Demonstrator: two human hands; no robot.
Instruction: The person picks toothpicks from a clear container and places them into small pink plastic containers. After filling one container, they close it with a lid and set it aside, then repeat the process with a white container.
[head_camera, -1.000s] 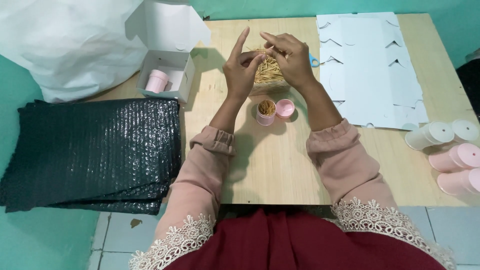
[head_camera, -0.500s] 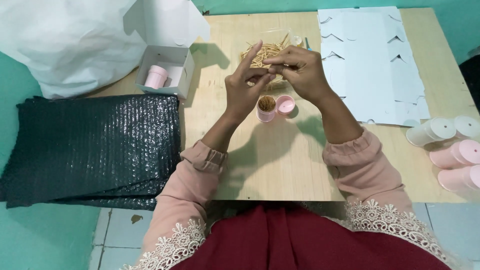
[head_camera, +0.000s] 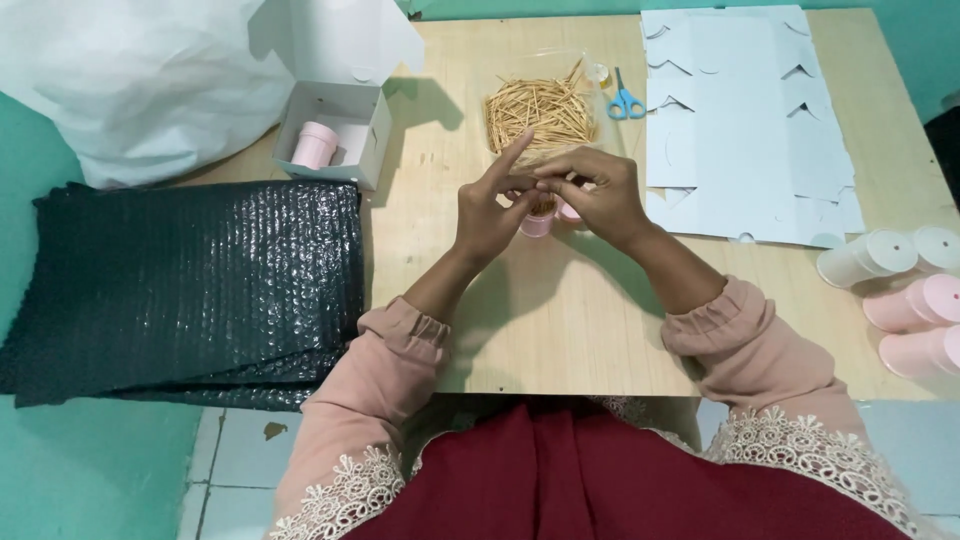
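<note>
My left hand (head_camera: 492, 208) and my right hand (head_camera: 598, 196) meet fingertip to fingertip above the wooden table (head_camera: 560, 330), pinching a few thin toothpicks between them. Directly under the fingers stands a small open pink container (head_camera: 538, 222) with toothpicks inside, mostly hidden by my hands. Its pink lid (head_camera: 568, 212) peeks out beside it. Just beyond lies a clear bag holding a pile of loose toothpicks (head_camera: 540, 108).
Blue scissors (head_camera: 626, 102) lie by flat white die-cut card sheets (head_camera: 740, 130). An open white box (head_camera: 334, 132) holds a pink container. Black bubble wrap (head_camera: 190, 285) covers the left. Pink and white containers (head_camera: 905, 290) lie at the right edge. A white plastic bag (head_camera: 120, 70) sits back left.
Both hands have drawn back from the toothpick pile toward me and now hover over the small pink container, fingertips still pinched together.
</note>
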